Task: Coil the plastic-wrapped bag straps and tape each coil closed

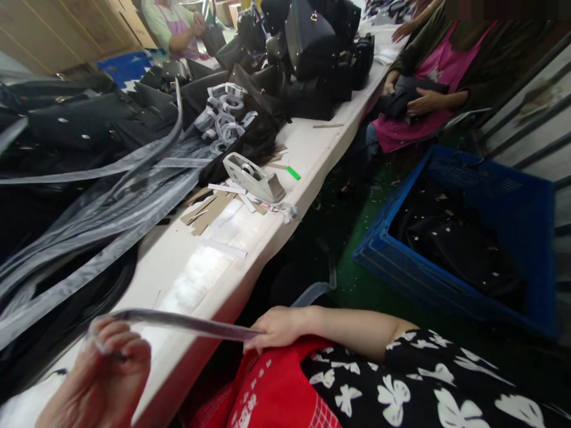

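While the left hand (118,356) is curled at the near left, its fingers clamped on a dark strip (187,323) with a translucent covering, the right hand (279,326) pinches the same strip farther right, its fingers closed over it beside a red apron (276,383). The strip runs between the two hands, slightly bowed, above the near edge of the white counter (312,142). To the left, a loose heap of translucent strips (147,229) lies over black material. Beyond the hands, a pale tape dispenser (256,178) rests on the counter near its right edge, with cardboard pieces (205,217) just left of it and a small green piece (292,172) just right. Farther off, clear-wrapped white coils (227,116) lie on black material, and black bags (312,41) are piled at the far end. On the right, a blue crate (379,261) holds black items (459,244). Beyond it, a co-worker in a pink apron (459,56) grips a dark item (395,108) with both hands; another person (181,41) stands at the far left, by the bags.
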The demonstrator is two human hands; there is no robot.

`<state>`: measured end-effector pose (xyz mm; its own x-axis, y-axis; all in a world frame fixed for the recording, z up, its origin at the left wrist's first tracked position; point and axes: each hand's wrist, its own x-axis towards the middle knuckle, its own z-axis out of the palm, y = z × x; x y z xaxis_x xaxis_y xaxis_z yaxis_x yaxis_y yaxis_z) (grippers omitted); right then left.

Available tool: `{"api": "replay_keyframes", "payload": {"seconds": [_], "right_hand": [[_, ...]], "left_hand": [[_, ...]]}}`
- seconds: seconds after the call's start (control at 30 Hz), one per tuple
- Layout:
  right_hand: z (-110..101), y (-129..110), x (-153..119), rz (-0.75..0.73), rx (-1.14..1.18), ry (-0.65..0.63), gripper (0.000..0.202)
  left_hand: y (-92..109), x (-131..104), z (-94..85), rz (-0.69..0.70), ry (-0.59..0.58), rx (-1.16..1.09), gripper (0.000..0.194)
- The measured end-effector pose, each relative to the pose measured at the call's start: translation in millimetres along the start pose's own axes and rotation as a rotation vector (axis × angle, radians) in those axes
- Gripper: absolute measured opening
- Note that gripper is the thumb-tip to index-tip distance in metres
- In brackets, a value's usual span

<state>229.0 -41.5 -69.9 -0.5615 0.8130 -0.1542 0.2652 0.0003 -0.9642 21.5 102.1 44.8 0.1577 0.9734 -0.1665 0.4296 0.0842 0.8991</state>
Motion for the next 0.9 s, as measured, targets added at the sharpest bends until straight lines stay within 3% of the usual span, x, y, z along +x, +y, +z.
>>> {"api": "replay_keyframes", "payload": {"seconds": [0.07, 0.13, 0.2, 0.23, 0.3, 0.37, 0.43, 0.53, 0.63, 0.7, 0.8, 0.83, 0.9], "right_hand": [[-5, -14, -7, -0.126, 0.273, -0.131, 0.031], [-14, -28, -18, -0.243, 0.502, -0.140, 0.031], [-30, -35, -30, -0.280, 0.695, -0.029, 0.036], [-40, -34, -36, -0.271, 0.779, 0.058, 0.041], [-61, -27, -48, -0.204, 0.891, 0.241, 0.049], [-81, -13, -55, -0.108, 0.900, 0.359, 0.052], [-97, 4, -59, 0.021, 0.829, 0.383, 0.055], [-116, 23, -64, 0.259, 0.590, 0.433, 0.051], [-133, 23, -75, 0.266, 0.237, 0.579, 0.039], [-134, 12, -81, 0.112, 0.077, 0.598, 0.049], [-109, -8, -71, 0.008, 0.041, 0.549, 0.051], [-93, -14, -62, 0.027, 0.063, 0.557, 0.046], [-57, -25, -42, 0.094, 0.133, 0.544, 0.047]], "left_hand": [[4, 9, 29.6, 0.115, 0.146, -0.014, 0.034], [-3, 5, 58.4, 0.226, 0.119, 0.275, 0.032], [-18, -11, 83.1, 0.321, -0.115, 0.554, 0.032], [-25, -22, 93.4, 0.367, -0.264, 0.593, 0.033], [-34, -47, 110.2, 0.467, -0.500, 0.498, 0.034], [-32, -65, 123.4, 0.514, -0.630, 0.402, 0.035], [-22, -72, 134.5, 0.456, -0.713, 0.352, 0.038], [-7, -65, 147.6, 0.176, -0.848, 0.156, 0.051], [5, -53, 156.7, -0.153, -0.967, -0.278, 0.058], [16, -48, 160.7, -0.251, -0.989, -0.579, 0.056], [40, -45, 161.9, -0.177, -0.907, -0.879, 0.049], [46, -45, 160.5, -0.120, -0.818, -0.914, 0.046], [49, -45, 153.7, 0.032, -0.511, -0.857, 0.041]]}}
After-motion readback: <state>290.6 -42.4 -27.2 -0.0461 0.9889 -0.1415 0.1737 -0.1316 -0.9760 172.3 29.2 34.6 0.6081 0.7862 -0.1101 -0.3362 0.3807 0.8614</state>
